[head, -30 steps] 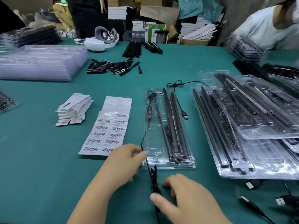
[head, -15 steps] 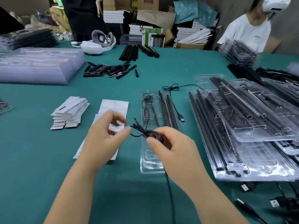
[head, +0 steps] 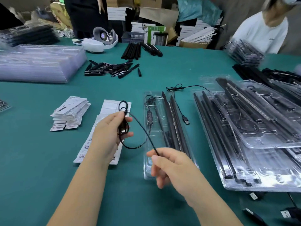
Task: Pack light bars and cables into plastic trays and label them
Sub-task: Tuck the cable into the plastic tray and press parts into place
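Note:
A thin black cable [head: 140, 126] is lifted above the green table. My left hand [head: 108, 134] holds several loops of it bunched between thumb and fingers. My right hand [head: 169, 163] pinches the cable's straight run, drawn out to the lower right. Under my right hand lies a clear plastic tray [head: 150, 168] holding black light bars [head: 173, 121] and an inline controller [head: 149, 117]. A USB plug [head: 186, 120] trails out beside the tray. A barcode label sheet [head: 112, 106] lies under my left hand.
Filled clear trays [head: 254, 144] are stacked at the right. Folded leaflets [head: 70, 111] lie to the left, empty trays [head: 37, 62] at far left, loose black bars [head: 112, 70] in the middle back. A person in white [head: 263, 31] sits at the far right corner.
Both hands lifted the cable off the table. The left hand gathered it into loops and the right hand slid away down the cable, stretching it out.

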### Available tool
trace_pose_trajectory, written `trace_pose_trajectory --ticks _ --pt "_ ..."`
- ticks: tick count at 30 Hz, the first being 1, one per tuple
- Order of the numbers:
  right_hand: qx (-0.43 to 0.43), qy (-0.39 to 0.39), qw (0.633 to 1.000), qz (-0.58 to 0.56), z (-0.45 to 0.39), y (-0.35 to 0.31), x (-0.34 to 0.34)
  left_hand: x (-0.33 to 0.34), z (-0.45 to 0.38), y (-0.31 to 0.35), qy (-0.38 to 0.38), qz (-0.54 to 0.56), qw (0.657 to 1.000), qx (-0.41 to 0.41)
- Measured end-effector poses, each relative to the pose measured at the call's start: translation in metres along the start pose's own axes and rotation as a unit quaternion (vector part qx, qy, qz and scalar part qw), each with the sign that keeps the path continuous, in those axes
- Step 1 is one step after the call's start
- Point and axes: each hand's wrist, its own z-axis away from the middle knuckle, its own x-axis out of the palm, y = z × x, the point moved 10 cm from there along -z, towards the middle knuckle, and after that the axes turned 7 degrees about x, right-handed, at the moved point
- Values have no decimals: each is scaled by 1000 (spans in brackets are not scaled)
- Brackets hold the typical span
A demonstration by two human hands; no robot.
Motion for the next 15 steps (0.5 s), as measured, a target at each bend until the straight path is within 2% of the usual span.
trace_pose_trajectory --ticks 3,6,10,12,13,15 --pt "-33 65 997 16 4 -5 -17 1 0 -13 23 195 977 -77" --pt "-81 101 984 121 -1 -24 -16 20 3 -19 -16 347 930 -120" --pt "-65 43 952 296 -15 -20 7 25 6 -25 -13 476 865 -160" --pt "-34 17 955 293 -15 -9 5 20 5 -28 7 516 839 -174" --pt "-20 13 962 273 -13 -5 0 17 4 -28 9 507 844 -172" --pt "-6 28 982 187 -10 -6 -14 10 2 -24 8 426 893 -148"
